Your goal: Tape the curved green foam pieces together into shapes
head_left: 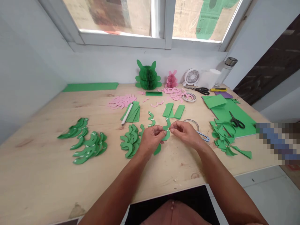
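Note:
My left hand (152, 139) pinches a wavy green paper cutout (167, 121) with small white strips on it. Close against the cutout's right edge, my right hand (185, 132) has thumb and forefinger pressed together; whatever is between them is too small to make out. Below the fingers, another green paper piece (157, 150) lies partly hidden on the table. A stack of curved green cutouts (131, 140) sits just left of my left hand. Beyond my hands lies a loose green cutout (151, 119) with white strips. Partly behind my right hand are a tape roll (193, 122) and a light-blue-handled tool (204, 137).
Green cutouts with white strips (91, 148) are piled at left. Green scraps (221, 137), black scissors (236, 121) and green sheets (243, 125) lie right. Behind are a white pen (127, 115), pink cutouts (123, 101), a green honeycomb figure (148, 78) and a small fan (191, 77).

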`<state>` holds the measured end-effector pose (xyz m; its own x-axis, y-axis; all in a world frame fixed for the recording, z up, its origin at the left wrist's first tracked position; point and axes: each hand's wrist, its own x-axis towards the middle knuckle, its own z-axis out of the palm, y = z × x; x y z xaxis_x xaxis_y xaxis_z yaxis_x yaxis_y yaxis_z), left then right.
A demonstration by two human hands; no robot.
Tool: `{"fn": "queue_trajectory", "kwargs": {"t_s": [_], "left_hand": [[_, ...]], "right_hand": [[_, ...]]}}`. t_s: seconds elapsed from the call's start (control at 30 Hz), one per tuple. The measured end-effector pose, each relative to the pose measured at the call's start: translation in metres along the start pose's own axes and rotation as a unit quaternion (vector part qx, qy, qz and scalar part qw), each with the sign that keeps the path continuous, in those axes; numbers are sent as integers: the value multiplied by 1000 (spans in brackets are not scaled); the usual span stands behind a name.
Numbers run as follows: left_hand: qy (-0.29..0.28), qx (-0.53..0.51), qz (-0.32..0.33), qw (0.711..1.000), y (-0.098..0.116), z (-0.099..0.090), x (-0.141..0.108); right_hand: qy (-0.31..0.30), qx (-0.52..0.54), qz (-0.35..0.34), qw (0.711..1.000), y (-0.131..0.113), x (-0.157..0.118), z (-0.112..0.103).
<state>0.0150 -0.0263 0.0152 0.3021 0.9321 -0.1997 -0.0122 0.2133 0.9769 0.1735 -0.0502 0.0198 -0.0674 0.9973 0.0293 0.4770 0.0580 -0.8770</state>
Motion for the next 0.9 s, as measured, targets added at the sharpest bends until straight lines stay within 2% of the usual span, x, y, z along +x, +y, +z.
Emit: {"fn": "queue_trajectory", "kwargs": {"t_s": [0.2, 0.6, 0.9], "left_hand": [[-2, 2, 10, 1000, 0, 0, 0], [-21, 33, 23, 999, -4, 0, 1], [-21, 28, 23, 999, -3, 1, 0]], "right_hand": [[-11, 9, 7, 1000, 1, 1, 3], [11, 5, 10, 1000, 0, 0, 6], [-4, 84, 21, 996, -1, 1, 5]]}}
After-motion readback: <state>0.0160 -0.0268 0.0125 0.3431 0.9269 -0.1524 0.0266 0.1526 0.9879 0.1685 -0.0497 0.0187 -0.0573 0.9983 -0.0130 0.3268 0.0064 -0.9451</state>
